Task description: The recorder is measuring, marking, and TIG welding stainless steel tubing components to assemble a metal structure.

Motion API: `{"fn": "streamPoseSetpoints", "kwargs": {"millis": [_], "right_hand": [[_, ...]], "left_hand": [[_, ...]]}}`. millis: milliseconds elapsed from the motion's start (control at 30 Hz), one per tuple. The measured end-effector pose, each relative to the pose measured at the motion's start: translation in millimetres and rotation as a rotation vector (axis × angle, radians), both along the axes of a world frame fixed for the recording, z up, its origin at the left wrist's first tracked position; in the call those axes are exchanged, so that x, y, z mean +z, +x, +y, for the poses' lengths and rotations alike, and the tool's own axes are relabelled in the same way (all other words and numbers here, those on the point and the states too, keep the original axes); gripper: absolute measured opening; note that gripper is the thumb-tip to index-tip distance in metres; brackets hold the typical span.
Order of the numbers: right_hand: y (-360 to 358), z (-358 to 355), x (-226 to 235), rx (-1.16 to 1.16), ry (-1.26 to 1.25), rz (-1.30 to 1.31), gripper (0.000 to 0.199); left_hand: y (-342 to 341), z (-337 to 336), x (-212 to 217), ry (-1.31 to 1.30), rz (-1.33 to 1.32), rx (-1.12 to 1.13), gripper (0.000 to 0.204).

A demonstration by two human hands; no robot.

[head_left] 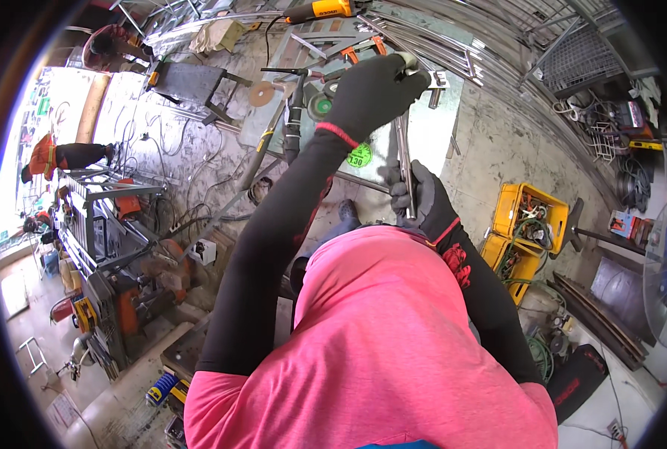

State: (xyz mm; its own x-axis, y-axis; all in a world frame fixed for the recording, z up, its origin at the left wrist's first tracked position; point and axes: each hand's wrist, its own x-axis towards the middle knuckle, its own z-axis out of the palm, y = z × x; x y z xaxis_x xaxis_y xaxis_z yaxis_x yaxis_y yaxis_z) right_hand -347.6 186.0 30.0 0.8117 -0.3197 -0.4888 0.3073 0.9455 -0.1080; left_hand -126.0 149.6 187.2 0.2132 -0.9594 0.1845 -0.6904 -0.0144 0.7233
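A: Your right hand?
B: One, in a dark grey glove with a red cuff; clamped around the near end of one slim, shiny metal tube.
A: Your left hand?
B: One, likewise gloved, apart from the right, at the tube's far end; whether it grips the tube, cannot tell.
A: The tube?
B: Between your two hands.
A: Left of the tube?
B: One round, bright-green sticker, near; farther, one flat, round brown disc.
A: Beyond the tube?
B: One yellow-and-black power tool.
A: Right of the tube?
B: Two adjoining yellow crates, well apart from it.
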Motion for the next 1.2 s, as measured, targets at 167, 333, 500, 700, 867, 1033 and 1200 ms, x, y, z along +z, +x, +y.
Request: {"fn": "streamPoseSetpoints", "kwargs": {"millis": [167,333,500,700,867,1033,1200], "right_hand": [[17,-7,30,0.009,0.023,-0.039,0.034],[12,-15,28,0.035,-0.201,0.072,0.029],[22,-20,43,0.031,0.095,0.035,0.026],[29,-27,58,0.0,0.174,0.121,0.024],[29,-29,50,0.06,0.148,0.044,0.022],[19,-34,40,0.08,-0.048,0.124,0.02],[22,-33,35,0.083,-0.053,0.093,0.02]], "left_hand": [[21,-46,-23,-0.052,0.003,-0.083,0.047],[16,-65,-20,-0.024,-0.039,-0.071,0.048],[37,-88,-44,-0.068,-0.332,-0.162,0.05],[31,-90,-40,-0.018,-0.313,-0.061,0.033],[50,-94,-54,-0.138,-0.581,-0.203,0.048],[17,-95,-54,-0.207,-0.163,0.118,0.029],[49,-105,-89,-0.283,-0.679,-0.142,0.016]]}}
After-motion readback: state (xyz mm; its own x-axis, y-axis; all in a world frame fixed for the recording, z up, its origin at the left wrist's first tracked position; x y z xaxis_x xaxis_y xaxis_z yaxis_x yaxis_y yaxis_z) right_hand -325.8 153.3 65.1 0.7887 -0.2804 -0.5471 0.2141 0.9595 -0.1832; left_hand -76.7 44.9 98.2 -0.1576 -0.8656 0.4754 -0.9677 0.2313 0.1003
